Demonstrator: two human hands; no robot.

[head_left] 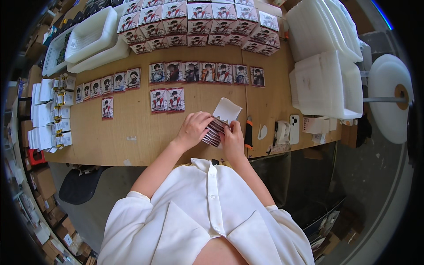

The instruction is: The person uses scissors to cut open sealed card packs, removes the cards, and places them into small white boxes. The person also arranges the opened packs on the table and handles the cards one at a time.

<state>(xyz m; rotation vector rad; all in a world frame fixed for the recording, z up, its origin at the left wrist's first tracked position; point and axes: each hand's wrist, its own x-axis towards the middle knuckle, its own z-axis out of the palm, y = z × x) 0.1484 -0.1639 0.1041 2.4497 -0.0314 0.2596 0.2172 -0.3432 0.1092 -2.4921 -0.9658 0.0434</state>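
Observation:
Near the table's front edge, I have a small open box with a raised white flap (227, 109) between my hands. A tight row of thin, dark-red-edged packets (212, 137) shows at its mouth. My left hand (193, 129) is closed on the left side, fingertips on the tops of the packets. My right hand (232, 139) grips the right side, its thumb and fingers against the packets and flap. The fingers hide part of the box. Beyond lie rows of illustrated packets (207, 72), with a pair of red-and-white packets (167, 100) closer to me.
Stacked illustrated boxes (198, 20) line the back. White plastic bins stand at back left (90, 35) and right (327, 84). Small white cartons (44, 115) pile at the left edge. An orange-and-black cutter (249, 133), tape dispenser (282, 132) and phone (294, 129) lie right.

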